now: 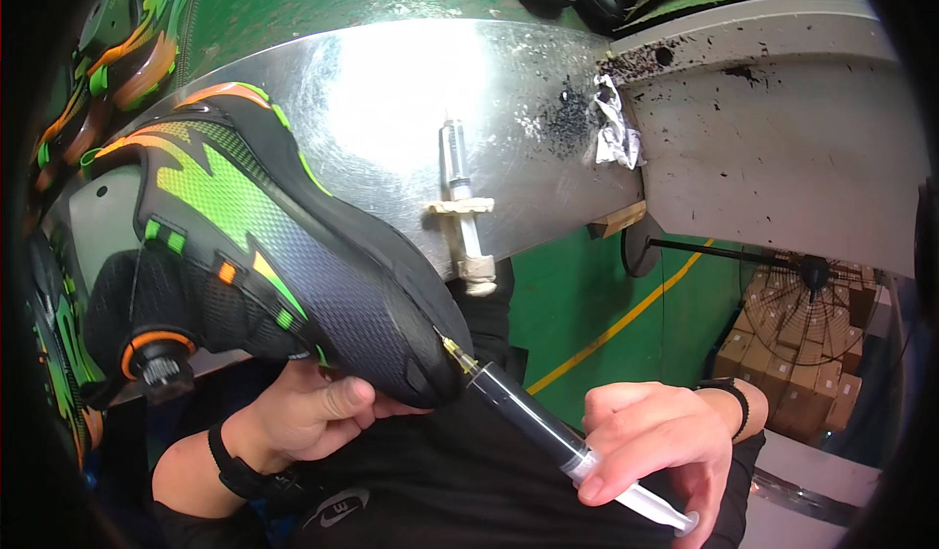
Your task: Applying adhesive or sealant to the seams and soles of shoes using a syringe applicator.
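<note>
A dark shoe (323,246) with green and orange patches and a round dial is tilted over the bench, its toe toward me. My left hand (318,412) grips it from below near the toe, the fingers partly hidden under it. In my right hand (650,441) is a syringe (528,417) filled with dark liquid, fingers around the barrel's end and the plunger. The syringe's yellow-based needle tip touches the shoe at the edge of the toe, by the sole line. A second syringe (457,163), wrapped in tape, lies on the metal bench.
The metal bench (538,197) has dark stains and a crumpled white tissue (616,129) at its right side. More shoes (147,50) stand at the left. A fan (812,275) and stacked cardboard boxes (792,393) are on the right, beyond the green floor (587,314).
</note>
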Demonstrator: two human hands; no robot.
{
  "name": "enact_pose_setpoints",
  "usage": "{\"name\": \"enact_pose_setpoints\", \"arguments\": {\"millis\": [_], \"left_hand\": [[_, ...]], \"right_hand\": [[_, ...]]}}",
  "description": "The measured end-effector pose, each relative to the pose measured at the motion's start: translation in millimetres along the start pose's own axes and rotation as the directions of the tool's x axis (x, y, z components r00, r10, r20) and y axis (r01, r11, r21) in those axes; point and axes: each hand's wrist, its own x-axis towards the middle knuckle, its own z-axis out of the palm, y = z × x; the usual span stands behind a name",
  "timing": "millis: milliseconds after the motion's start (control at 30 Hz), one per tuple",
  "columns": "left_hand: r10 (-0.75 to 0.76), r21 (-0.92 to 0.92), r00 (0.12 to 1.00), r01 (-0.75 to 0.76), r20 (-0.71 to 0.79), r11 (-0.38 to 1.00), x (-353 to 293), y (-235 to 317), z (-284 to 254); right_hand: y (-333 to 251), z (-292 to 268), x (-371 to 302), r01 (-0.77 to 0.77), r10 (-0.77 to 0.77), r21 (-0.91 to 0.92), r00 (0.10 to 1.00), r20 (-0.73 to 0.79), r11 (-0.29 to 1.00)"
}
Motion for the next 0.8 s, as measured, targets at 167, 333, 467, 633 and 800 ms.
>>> {"name": "enact_pose_setpoints", "arguments": {"millis": [167, 333, 467, 633, 800], "left_hand": [[-0.006, 0.147, 1.0, 0.01, -0.029, 0.989, 13, 3, 17], [0.083, 0.216, 0.997, -0.079, -0.008, 0.973, 32, -2, 35], [0.183, 0.093, 0.983, -0.184, 0.015, 0.979, 47, -3, 46], [0.211, 0.053, 0.977, -0.209, -0.027, 0.976, 53, -3, 52], [0.179, 0.14, 0.983, -0.171, -0.046, 0.975, 38, -2, 40]], "right_hand": [[4, 3, -19, 0.065, -0.049, -0.127, 0.99, 0.13, 0.99], [35, 30, -27, 0.282, -0.282, -0.468, 0.957, 0.072, 0.838], [65, 42, -24, 0.302, -0.392, -0.579, 0.919, -0.034, 0.758], [79, 39, -23, 0.293, -0.409, -0.68, 0.912, -0.011, 0.672], [73, 32, -28, 0.421, -0.602, -0.667, 0.797, -0.05, 0.614]]}}
